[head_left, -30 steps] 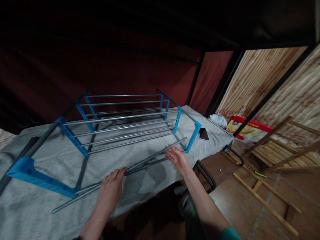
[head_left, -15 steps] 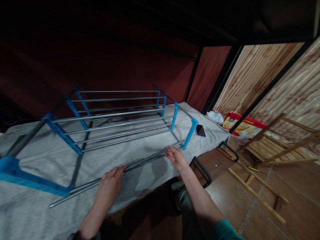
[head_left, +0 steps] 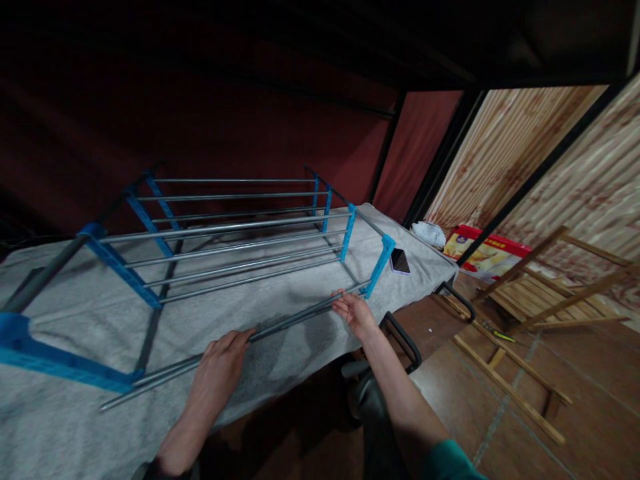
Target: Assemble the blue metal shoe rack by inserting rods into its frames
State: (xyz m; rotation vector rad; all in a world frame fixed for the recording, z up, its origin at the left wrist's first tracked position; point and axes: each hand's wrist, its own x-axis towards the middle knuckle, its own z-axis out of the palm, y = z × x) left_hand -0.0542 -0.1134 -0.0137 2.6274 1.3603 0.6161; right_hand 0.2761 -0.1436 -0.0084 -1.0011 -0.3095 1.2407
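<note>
A rack (head_left: 235, 230) of grey metal tubes joined by blue plastic brackets lies across the bed. My left hand (head_left: 217, 373) is closed round a loose metal tube (head_left: 143, 392), whose near end sticks out past the left front bracket (head_left: 65, 363). Farther along the same tube, my right hand (head_left: 354, 313) grips it between thumb and fingers, close to the right front bracket (head_left: 381, 267). A second tube runs beside the held one, between the two front brackets, and the pair cross at a slight angle. Whether the held tube's far end touches the right bracket, I cannot tell.
A grey blanket (head_left: 280, 373) covers the bed under the rack. A phone (head_left: 400, 261) lies right of the rack. Black metal handles (head_left: 403, 340) stand at the bed's edge. On the floor are a wooden frame (head_left: 510, 387), a slatted wooden piece (head_left: 545, 300) and a red box (head_left: 485, 250).
Both hands keep their hold on the tube, with the right hand shifted very slightly. The view has moved a little, and the rack appears slightly farther left.
</note>
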